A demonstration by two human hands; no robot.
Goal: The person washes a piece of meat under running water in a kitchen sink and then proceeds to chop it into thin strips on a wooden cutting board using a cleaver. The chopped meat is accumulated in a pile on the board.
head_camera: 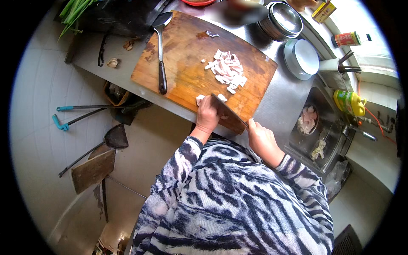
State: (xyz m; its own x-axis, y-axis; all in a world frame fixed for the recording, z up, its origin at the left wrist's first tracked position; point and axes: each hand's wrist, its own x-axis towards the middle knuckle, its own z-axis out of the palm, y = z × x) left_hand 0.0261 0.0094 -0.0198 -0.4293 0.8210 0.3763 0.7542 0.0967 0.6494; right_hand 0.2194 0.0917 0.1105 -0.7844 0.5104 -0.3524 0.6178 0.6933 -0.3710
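My right hand (pixel 262 139) grips the handle of a cleaver (pixel 230 110), whose broad blade stands on edge over the near side of a wooden cutting board (pixel 188 54). Beside the blade, my left hand (pixel 207 114) presses on a pale piece of what looks like raw meat or fat (pixel 200 99), mostly hidden under the fingers. Just past the blade lies a small white cut piece (pixel 222 98). Farther up the board is a loose pile of pale pink and white strips (pixel 227 67). A metal spatula with a black handle (pixel 162 73) rests along the board's left part.
Stacked metal bowls (pixel 285 20) and pale bowls (pixel 304 59) stand right of the board. The sink (pixel 295 140) holds a bowl with pale meat (pixel 307 119). Garlic (pixel 112 62) lies on the counter at left, green onions (pixel 75 14) above it. A yellow jug (pixel 350 102) stands behind the sink.
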